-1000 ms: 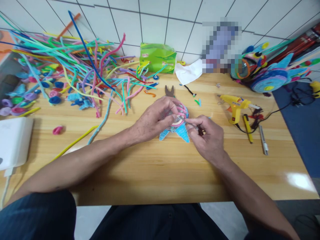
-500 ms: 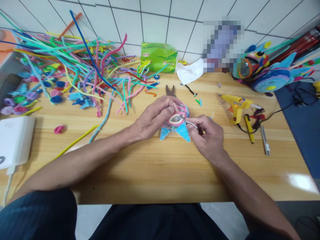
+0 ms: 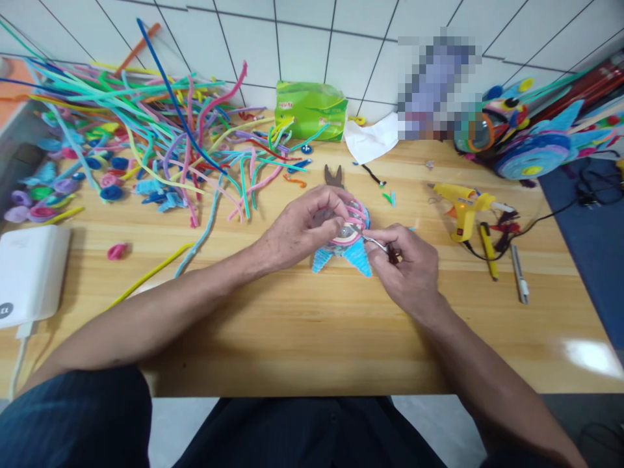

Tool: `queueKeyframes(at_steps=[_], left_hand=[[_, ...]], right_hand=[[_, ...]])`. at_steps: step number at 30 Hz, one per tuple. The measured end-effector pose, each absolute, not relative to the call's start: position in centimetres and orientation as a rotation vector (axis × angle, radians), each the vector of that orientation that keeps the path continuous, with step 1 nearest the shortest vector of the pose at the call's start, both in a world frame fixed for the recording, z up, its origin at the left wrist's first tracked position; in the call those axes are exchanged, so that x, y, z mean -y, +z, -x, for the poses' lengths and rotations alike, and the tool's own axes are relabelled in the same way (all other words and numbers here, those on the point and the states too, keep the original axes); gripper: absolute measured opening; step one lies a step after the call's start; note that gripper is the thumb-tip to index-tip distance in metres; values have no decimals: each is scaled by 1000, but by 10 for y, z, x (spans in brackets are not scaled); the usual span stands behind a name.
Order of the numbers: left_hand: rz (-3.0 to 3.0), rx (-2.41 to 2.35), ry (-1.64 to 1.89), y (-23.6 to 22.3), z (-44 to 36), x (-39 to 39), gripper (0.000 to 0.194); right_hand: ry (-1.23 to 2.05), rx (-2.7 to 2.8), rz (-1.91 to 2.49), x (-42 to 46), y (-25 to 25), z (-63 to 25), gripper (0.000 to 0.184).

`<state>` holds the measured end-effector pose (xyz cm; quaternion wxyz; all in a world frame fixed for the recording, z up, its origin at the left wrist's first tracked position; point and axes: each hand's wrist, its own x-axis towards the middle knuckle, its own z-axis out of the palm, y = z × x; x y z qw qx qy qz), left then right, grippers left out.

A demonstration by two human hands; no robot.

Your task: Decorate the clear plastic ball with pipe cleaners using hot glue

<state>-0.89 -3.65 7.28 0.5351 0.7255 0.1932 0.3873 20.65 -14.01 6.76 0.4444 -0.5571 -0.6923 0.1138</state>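
A small pipe-cleaner craft (image 3: 358,257), with pink rings, a pale oval patch and blue pointed ends, lies mid-table in front of me. My left hand (image 3: 314,224) is closed on its upper left side, thumb and fingertips bent over the pink rings and covering part of them. From the right, my right hand (image 3: 404,263) grips small scissors (image 3: 375,243) with silver blades and dark handles. Their tip touches or nearly touches the oval patch, close to my left thumb. Just beyond the craft, brown plier jaws (image 3: 334,174) point away; the rest is hidden.
Loose pipe cleaners (image 3: 160,123) heap at the back left. A green packet (image 3: 311,110) and white tissue (image 3: 371,138) stand by the wall. Rightward lie a yellow glue gun (image 3: 461,205) with its cord and a cutter knife (image 3: 519,276). A white power bank (image 3: 32,273) sits left.
My left thumb has moved down and right over the oval patch, covering more of it. The right hand and scissors have barely moved.
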Motion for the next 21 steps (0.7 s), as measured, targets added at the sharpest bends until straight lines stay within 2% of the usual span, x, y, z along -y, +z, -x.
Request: queueKeyframes(at_steps=[14, 21], left_hand=[[-1656, -491, 873, 74, 9, 34, 25], [-1685, -475, 864, 74, 10, 31, 17]], right_hand=[[230, 1739, 1374, 140, 68, -210, 20], [235, 1736, 1384, 139, 68, -210, 20]])
